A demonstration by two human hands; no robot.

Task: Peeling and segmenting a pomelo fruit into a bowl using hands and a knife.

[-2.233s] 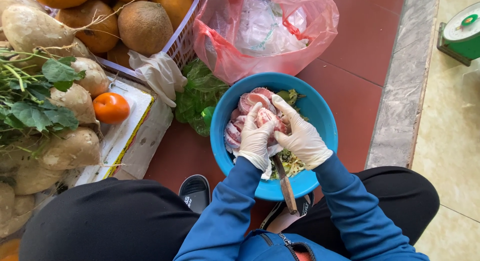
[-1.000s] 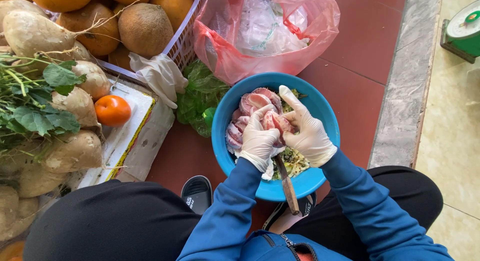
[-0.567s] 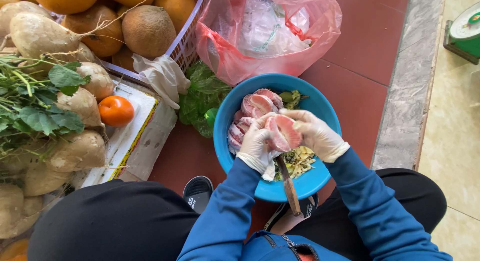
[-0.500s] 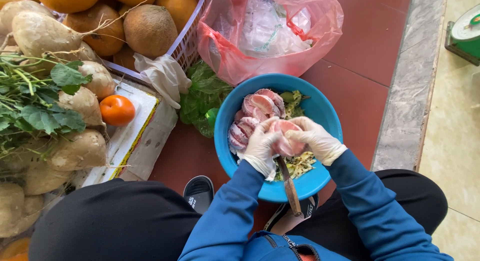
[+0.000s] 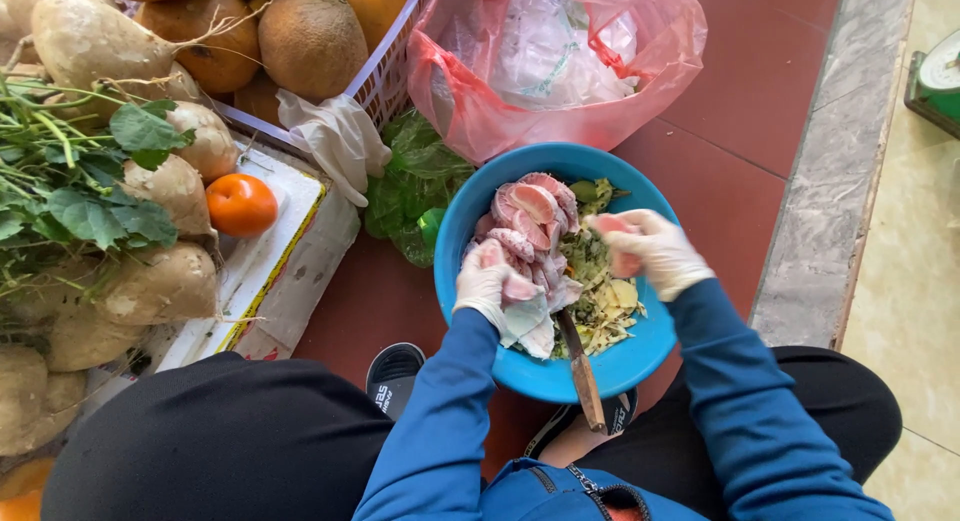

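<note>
A blue bowl (image 5: 455, 231) sits on the red tiled floor between my knees. It holds a pile of pink fruit segments (image 5: 530, 201) and yellow-green peel scraps (image 5: 605, 306). My left hand (image 5: 487, 286), in a white glove, is closed on a pink segment with a white skin hanging off it, at the near left of the pile. My right hand (image 5: 655, 251), also gloved, holds another pink segment over the bowl's right side. A knife (image 5: 580, 371) lies with its blade in the bowl and its handle over the near rim.
A pink plastic bag (image 5: 650, 91) lies behind the bowl, with a bag of green leaves (image 5: 410, 186) to its left. Further left are a basket of round brown fruits (image 5: 310, 41), pale tubers (image 5: 160, 281), leafy stems (image 5: 80, 181) and an orange fruit (image 5: 240, 203). A grey stone strip (image 5: 830, 181) runs at right.
Both hands held one pink segment together over the pile. They have since drawn apart, the right hand moving right with a pink piece and the left staying at the pile.
</note>
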